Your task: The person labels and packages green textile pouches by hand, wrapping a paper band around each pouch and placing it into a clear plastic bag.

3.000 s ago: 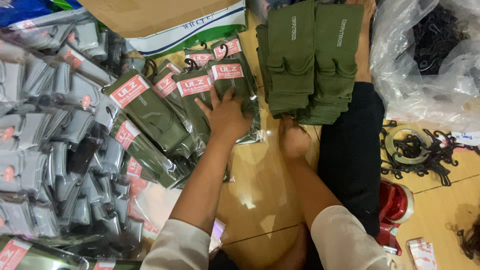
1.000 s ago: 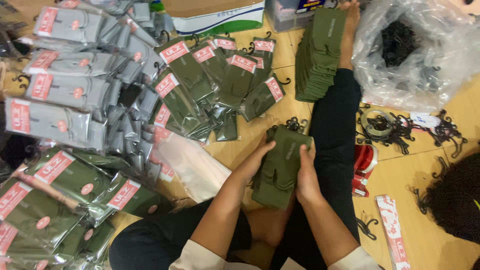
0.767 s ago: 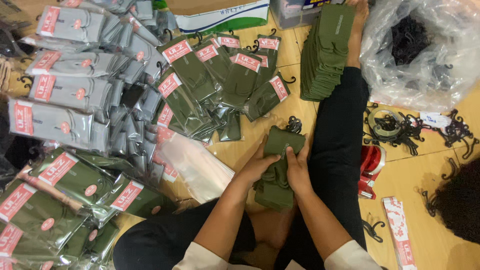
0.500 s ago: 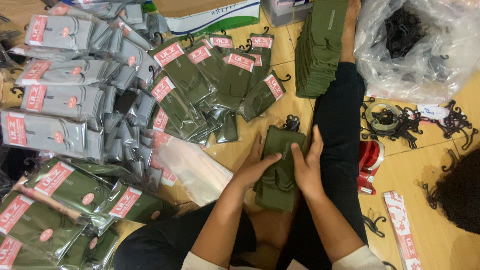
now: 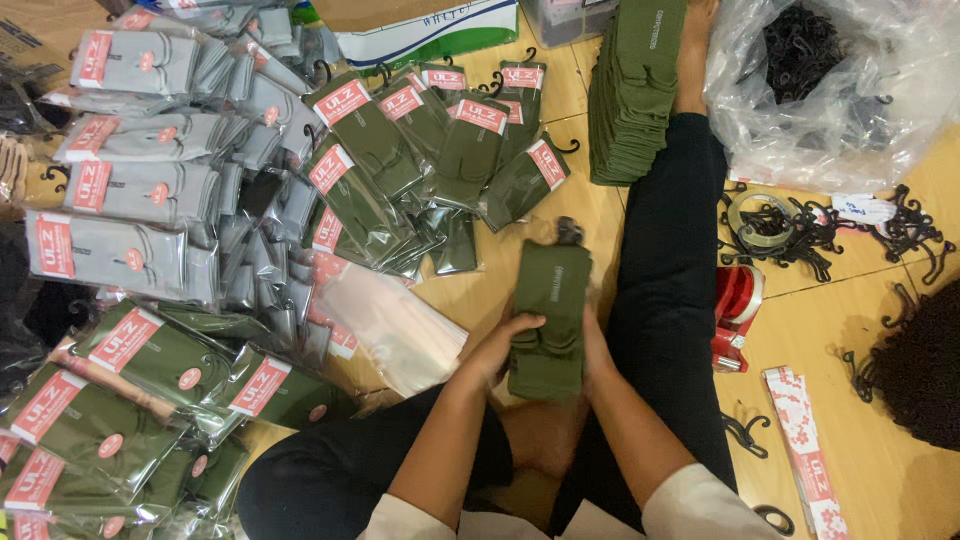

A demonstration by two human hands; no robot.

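Observation:
An olive-green pair of socks point(image 5: 550, 305) lies lengthwise between my two hands, over my lap on the wooden floor. My left hand point(image 5: 500, 345) clasps its left edge near the lower end. Its right edge is gripped by my right hand point(image 5: 593, 345), which is partly hidden behind the socks. A small black hook point(image 5: 568, 231) sticks out at the top of the pair. A stack of loose olive socks point(image 5: 633, 85) stands beyond my outstretched leg point(image 5: 665, 260).
Packaged olive socks with red labels point(image 5: 430, 150) fan out ahead, grey packaged ones point(image 5: 130, 180) lie left, more olive packs point(image 5: 130, 400) near left. Empty clear sleeves point(image 5: 385, 320) lie beside my left hand. Right: tape roll point(image 5: 738, 300), black hooks point(image 5: 820, 230), plastic bag point(image 5: 830, 80), label strip point(image 5: 805, 460).
Three seconds ago my hands were out at the packaged socks; since then they came back to my lap holding a loose olive pair, which they have been squaring up and shifting slightly.

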